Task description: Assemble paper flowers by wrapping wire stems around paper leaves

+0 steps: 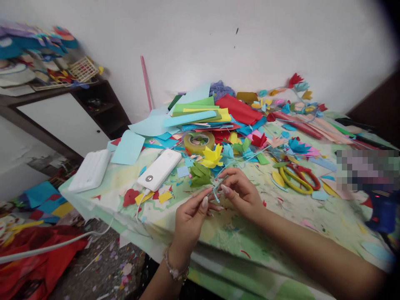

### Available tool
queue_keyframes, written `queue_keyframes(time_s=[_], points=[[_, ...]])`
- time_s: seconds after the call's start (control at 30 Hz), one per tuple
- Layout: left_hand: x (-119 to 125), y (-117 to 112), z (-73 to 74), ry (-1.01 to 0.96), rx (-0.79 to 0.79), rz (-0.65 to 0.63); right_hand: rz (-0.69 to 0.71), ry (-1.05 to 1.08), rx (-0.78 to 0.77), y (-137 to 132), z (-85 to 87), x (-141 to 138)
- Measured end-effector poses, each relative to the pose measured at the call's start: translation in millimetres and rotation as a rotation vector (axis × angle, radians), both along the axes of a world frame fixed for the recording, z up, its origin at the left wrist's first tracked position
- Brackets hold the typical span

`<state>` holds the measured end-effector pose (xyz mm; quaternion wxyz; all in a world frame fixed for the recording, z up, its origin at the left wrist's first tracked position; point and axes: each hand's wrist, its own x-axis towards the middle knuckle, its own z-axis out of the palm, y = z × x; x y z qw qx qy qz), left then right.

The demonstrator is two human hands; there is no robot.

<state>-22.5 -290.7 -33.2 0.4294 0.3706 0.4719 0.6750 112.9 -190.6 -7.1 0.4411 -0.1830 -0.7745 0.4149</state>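
Over the front of the table, my left hand and my right hand come together, fingers pinched. Between their fingertips is a thin light blue string, whose line runs on up to the right among the paper flowers. Just beyond my left fingertips sits a green paper flower; whether it is tied to the string I cannot tell. A yellow paper flower lies behind it. A bracelet circles my left wrist.
Left of my hands lies a white power bank with a cable. A tape roll and stacked coloured paper lie behind. Scissors and a blue glue gun are to the right. A cabinet stands far left.
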Motion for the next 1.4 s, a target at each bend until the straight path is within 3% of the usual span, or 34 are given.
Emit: queue_keyframes(time_s=[0.17,0.27,0.47,0.7,1.4], points=[[-1,2,0.0,-0.063,0.028,0.004,0.042,0.076,-0.284,-4,-2.9,-4],[0,4,3.5,-0.092,0.006,-0.034,0.037,0.094,-0.356,-5,-3.7,-5],[6,13,10.6,-0.116,-0.051,0.036,-0.017,0.064,-0.239,-2,-7.3,-6],[2,28,3.7,-0.153,-0.093,0.129,-0.038,0.024,-0.163,4,-11.4,-8],[5,21,5.3,-0.189,-0.083,0.077,-0.158,-0.028,-0.003,-6,-5.4,-6]])
